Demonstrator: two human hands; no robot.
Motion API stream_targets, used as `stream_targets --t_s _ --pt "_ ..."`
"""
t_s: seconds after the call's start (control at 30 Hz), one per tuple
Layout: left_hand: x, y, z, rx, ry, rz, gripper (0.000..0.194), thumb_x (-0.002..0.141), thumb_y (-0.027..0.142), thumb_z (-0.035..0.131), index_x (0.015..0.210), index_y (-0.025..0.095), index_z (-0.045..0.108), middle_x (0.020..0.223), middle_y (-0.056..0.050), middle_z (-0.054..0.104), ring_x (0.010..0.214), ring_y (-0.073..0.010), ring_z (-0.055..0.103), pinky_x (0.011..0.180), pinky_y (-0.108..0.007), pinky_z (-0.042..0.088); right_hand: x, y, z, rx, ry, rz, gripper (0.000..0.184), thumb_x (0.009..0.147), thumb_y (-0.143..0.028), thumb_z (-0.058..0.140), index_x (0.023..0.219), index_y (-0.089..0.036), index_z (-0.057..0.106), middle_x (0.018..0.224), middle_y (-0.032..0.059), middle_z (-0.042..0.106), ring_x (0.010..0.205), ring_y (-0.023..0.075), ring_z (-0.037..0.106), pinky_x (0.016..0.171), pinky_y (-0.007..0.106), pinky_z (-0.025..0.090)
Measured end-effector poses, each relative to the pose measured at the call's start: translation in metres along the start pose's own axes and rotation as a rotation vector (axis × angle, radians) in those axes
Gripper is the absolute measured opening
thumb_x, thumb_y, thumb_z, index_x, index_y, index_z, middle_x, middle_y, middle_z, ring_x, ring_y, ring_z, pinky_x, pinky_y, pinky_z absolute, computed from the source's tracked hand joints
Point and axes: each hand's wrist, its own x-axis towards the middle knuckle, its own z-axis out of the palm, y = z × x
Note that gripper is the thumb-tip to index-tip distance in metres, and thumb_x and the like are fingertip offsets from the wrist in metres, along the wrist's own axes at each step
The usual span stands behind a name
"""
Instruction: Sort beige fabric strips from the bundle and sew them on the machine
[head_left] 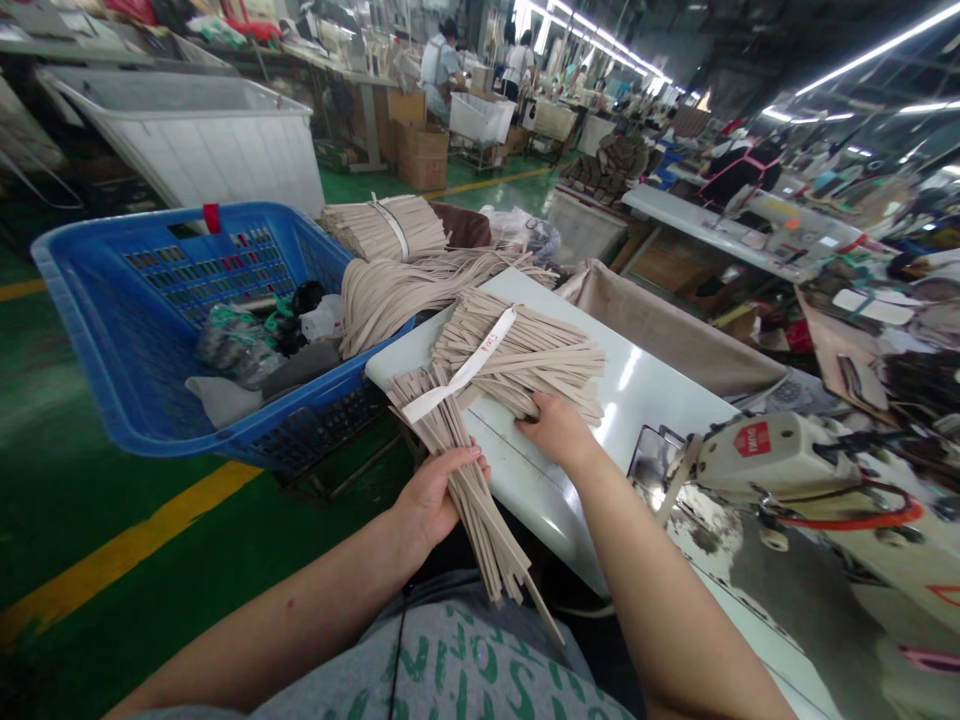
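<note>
Head view: a bundle of beige strips [517, 350] is being clutched in the closed grip of the left hand [439, 500] and pressed by the flat, open grip of the right hand [551, 430] on the white tabletop [660, 400], with its paper band [461, 365] on and a further tied bundle [386, 228] lying beyond.

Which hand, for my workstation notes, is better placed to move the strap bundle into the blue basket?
Left, probably: the left hand already grips the strap bundle and is nearer the blue basket. The right hand rests on the strips on the table, farther away.
</note>
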Motion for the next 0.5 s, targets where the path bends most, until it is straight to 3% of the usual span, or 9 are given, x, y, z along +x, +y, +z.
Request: stream_targets --t_s 0.3,0.5 --pt "-0.002 0.001 0.003 -0.02 -0.005 0.008 0.019 0.074 0.002 0.073 0.09 0.01 0.068 0.071 -0.003 0.066 0.064 -0.0145 0.066 0.07 -0.03 0.061 0.001 0.005 -0.024 0.066 -0.062 0.078 0.018 0.082 -0.036 0.066 0.092 -0.024 0.075 0.082 0.0023 0.074 0.077 0.0189 0.066 0.065 0.025 0.041" --pt "-0.001 0.0 0.002 -0.017 -0.005 -0.001 0.018 0.074 0.003 0.073 0.09 0.01 0.068 0.072 -0.004 0.067 0.064 -0.0144 0.066 0.071 -0.031 0.061 -0.003 0.002 -0.037 -0.107 0.0 0.064 0.022 0.088 -0.034 0.055 0.093 -0.022 0.072 0.09 0.0079 0.075 0.082 0.0237 0.067 0.064 0.028 0.039"
